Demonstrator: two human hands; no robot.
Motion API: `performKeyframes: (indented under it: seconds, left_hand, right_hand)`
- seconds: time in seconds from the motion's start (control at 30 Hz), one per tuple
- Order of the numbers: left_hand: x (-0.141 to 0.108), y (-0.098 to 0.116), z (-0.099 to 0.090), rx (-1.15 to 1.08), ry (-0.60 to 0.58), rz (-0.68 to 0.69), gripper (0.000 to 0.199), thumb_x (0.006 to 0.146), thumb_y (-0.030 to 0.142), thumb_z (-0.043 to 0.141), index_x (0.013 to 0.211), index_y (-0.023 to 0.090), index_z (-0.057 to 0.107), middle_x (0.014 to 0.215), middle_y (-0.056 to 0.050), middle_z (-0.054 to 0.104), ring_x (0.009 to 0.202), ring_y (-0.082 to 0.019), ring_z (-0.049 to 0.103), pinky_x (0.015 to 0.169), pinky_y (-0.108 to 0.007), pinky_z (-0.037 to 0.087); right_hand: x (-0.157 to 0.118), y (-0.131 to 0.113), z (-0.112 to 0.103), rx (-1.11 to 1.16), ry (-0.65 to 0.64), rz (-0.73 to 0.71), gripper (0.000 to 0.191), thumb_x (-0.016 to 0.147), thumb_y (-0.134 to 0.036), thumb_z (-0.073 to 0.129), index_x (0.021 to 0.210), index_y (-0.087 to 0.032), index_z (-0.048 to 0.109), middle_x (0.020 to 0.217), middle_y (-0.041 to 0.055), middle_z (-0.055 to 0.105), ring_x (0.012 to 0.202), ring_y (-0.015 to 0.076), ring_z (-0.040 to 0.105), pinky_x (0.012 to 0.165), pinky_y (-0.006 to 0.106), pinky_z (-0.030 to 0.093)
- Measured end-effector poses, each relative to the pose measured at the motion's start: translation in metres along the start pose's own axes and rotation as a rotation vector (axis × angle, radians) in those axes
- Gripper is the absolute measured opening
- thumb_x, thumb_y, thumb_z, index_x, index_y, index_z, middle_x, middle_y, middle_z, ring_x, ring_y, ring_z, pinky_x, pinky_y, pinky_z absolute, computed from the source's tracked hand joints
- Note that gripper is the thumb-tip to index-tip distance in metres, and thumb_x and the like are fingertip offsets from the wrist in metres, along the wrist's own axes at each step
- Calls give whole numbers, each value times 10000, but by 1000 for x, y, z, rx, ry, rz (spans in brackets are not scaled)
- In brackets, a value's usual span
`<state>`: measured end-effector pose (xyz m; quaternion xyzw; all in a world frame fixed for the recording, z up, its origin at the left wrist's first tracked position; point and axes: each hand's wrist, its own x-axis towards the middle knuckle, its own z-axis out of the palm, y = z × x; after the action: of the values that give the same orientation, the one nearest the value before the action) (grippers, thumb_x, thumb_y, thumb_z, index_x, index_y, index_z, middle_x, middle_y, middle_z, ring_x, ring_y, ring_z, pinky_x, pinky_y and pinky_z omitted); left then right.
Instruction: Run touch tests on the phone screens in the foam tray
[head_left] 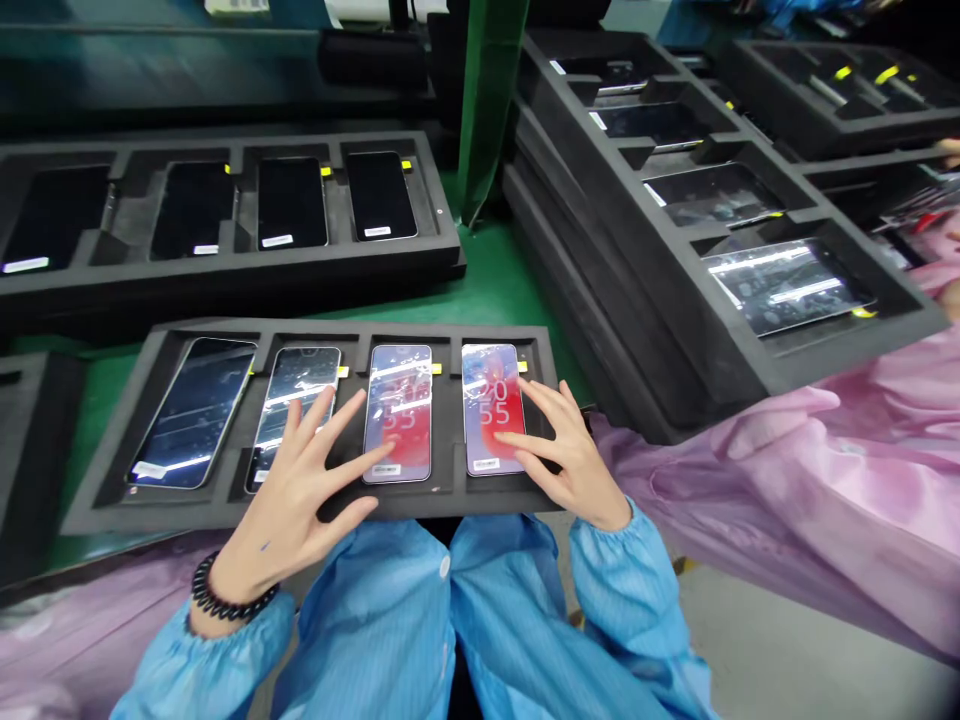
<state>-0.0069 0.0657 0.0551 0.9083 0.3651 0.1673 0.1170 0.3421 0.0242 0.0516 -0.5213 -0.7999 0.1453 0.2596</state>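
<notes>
Two lit phones (397,375) lie in the foam tray (450,505), centre of frame. Left hand (289,490), right hand (574,455): fingers spread apart, gripping nothing. Risk: unintended taps, should splayed fingers brush the displays.

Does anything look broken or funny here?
Nothing looks spilled or clearly broken: the four phones in the near tray each lie in their own slot. One small oddity is a blue mark on the back of the left hand.
</notes>
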Motion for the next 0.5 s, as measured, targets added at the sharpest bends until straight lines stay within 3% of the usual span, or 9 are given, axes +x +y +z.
performKeyframes:
  seconds: [0.07,0.13,0.23,0.3,0.4,0.5]
  left_hand:
    - [3,-5,3,16,-30,41,488,949,339,560,1436,360,539,1732,-21,111,1596,-392,60,1258,-708,102]
    - [8,-10,7,40,-54,25,540,970,346,527,1505,347,457,1732,-46,110,1598,-379,57,1259,-699,118]
    - [17,-14,12,77,-24,-96,618,1001,335,454,1595,307,285,1735,-88,70,1600,-373,37,1259,-691,121]
    - [22,-13,14,76,15,-148,641,1007,337,435,1613,305,227,1737,-90,39,1599,-377,22,1258,-692,109]
    - [24,-9,17,67,19,-149,649,1005,340,438,1614,314,215,1738,-80,32,1599,-379,18,1256,-697,100]
    - [21,-5,18,82,-18,-128,620,995,339,465,1591,285,303,1735,-96,61,1596,-386,43,1254,-699,123]
  right_hand:
    - [4,2,1,-11,-29,-1,235,994,-309,570,1091,-328,783,1635,26,403,1486,303,402,1244,683,220]
    - [8,5,3,-25,-58,64,265,1008,-358,550,1173,-319,753,1629,51,412,1496,311,390,1244,689,215]
    - [12,7,5,-67,-30,200,489,1043,-420,455,1512,-285,481,1685,110,285,1553,311,285,1246,701,181]
    - [13,6,5,-91,-3,217,581,1053,-434,422,1599,-267,315,1707,130,210,1579,303,214,1252,698,151]
    - [12,0,3,-95,-27,162,541,1052,-416,431,1575,-292,369,1708,110,215,1577,292,223,1259,683,151]
    - [9,-6,1,-98,-62,143,474,1036,-403,479,1497,-295,500,1690,107,273,1550,311,291,1247,703,175]
